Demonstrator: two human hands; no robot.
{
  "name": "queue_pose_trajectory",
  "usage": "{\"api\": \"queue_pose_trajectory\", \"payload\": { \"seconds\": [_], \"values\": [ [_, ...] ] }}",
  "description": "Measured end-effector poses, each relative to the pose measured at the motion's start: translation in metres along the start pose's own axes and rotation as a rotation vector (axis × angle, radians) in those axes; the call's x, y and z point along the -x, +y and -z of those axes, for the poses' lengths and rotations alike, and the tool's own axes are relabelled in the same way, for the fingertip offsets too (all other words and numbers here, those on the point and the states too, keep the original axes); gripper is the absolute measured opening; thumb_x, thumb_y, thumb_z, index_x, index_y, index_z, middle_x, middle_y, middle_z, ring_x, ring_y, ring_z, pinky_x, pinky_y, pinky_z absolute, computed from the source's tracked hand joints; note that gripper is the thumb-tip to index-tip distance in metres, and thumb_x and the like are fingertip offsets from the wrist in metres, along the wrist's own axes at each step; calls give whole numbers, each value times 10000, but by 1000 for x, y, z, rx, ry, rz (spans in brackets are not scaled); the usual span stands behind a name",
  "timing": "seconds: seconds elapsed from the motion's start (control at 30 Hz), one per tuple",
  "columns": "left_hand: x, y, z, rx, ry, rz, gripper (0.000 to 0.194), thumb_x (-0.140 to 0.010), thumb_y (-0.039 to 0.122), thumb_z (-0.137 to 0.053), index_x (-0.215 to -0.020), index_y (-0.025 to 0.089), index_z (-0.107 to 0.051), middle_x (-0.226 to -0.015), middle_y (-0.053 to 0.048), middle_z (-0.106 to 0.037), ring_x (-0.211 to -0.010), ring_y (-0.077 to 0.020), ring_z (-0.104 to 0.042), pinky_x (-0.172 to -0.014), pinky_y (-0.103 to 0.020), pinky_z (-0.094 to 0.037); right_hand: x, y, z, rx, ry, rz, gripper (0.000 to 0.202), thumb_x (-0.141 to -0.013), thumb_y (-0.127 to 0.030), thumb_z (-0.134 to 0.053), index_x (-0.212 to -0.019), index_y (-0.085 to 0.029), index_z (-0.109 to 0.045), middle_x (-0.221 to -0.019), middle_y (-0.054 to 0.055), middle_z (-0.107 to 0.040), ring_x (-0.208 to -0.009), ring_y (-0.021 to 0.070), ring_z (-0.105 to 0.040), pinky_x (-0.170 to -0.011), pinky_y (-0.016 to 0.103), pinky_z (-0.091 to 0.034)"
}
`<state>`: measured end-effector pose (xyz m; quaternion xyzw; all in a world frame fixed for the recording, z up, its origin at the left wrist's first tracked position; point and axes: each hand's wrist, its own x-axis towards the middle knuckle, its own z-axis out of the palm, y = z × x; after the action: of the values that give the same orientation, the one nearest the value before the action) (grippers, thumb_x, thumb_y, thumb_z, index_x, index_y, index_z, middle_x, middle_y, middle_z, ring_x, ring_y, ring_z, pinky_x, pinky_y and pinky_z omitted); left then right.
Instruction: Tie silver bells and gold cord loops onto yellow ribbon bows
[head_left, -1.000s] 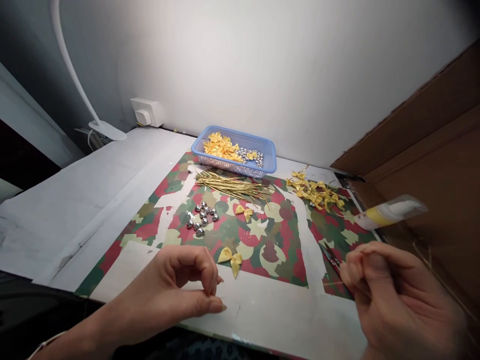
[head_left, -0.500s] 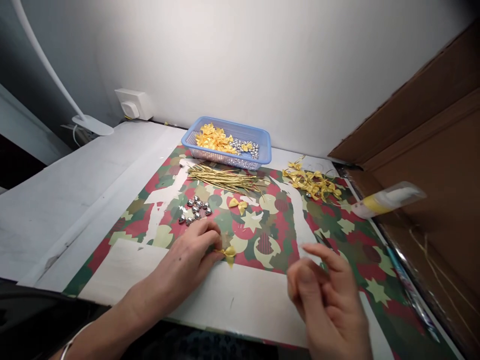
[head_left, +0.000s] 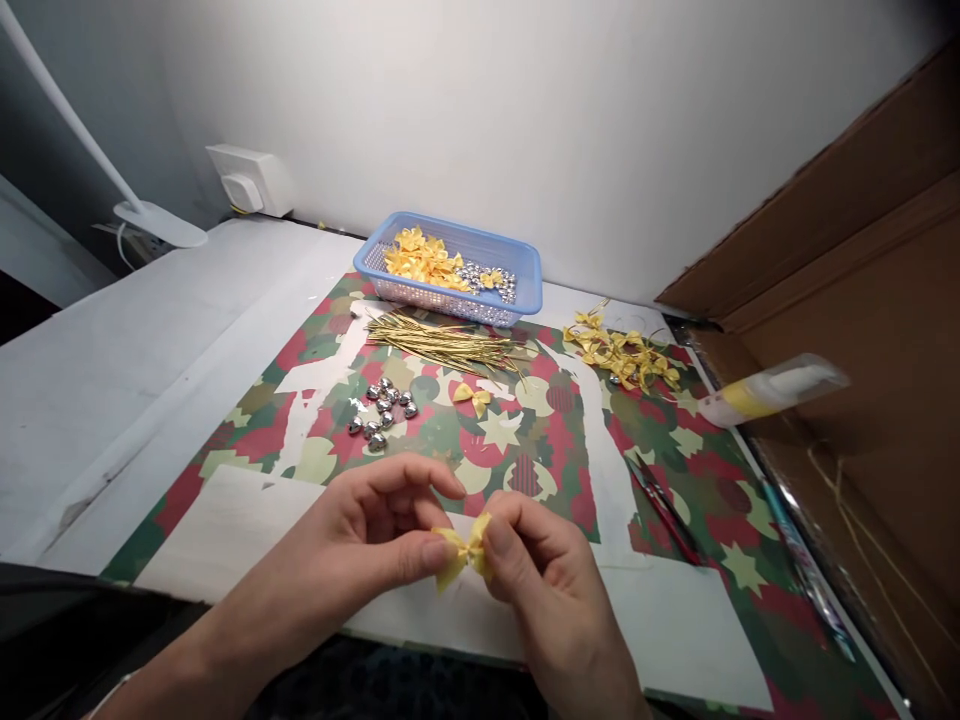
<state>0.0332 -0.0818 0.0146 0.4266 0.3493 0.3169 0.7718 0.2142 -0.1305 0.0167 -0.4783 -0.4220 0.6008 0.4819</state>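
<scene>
A small yellow ribbon bow [head_left: 470, 551] is pinched between both hands, over the white strip at the table's front. My left hand [head_left: 375, 530] holds the bow's left loop between thumb and fingers. Its right loop is gripped by my right hand [head_left: 551, 580] in the same way. Just beyond my hands, another yellow bow [head_left: 472, 399] lies on the patterned paper. Several small silver bells [head_left: 382, 412] sit left of it. Behind these is a bundle of gold wire ties [head_left: 442, 342].
A blue basket [head_left: 529, 292] at the back holds yellow bows and silver beads or bells. Finished-looking bows with wires [head_left: 622, 352] are piled at the right. Red-handled scissors [head_left: 667, 515], a glue bottle [head_left: 772, 390] and a pen [head_left: 806, 565] lie right. A lamp base [head_left: 161, 224] stands left.
My right hand has come in from the right and now grips the bow. My left hand has lifted the bow off the table. The camera view has shifted slightly.
</scene>
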Motion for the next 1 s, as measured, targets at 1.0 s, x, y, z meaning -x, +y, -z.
{"api": "queue_pose_trajectory", "payload": {
  "seconds": [1.0],
  "values": [
    [-3,-7,-2,116,217,-32,45,-850,280,-853,-892,279,-838,-829,48,-809,-789,-104,-690,-739,-144,-554,11,18,-12,230,150,160,247,-973,-392,-661,-823,-209,-733,-718,11,-612,-582,116,-517,-520,242,-361]
  ]
}}
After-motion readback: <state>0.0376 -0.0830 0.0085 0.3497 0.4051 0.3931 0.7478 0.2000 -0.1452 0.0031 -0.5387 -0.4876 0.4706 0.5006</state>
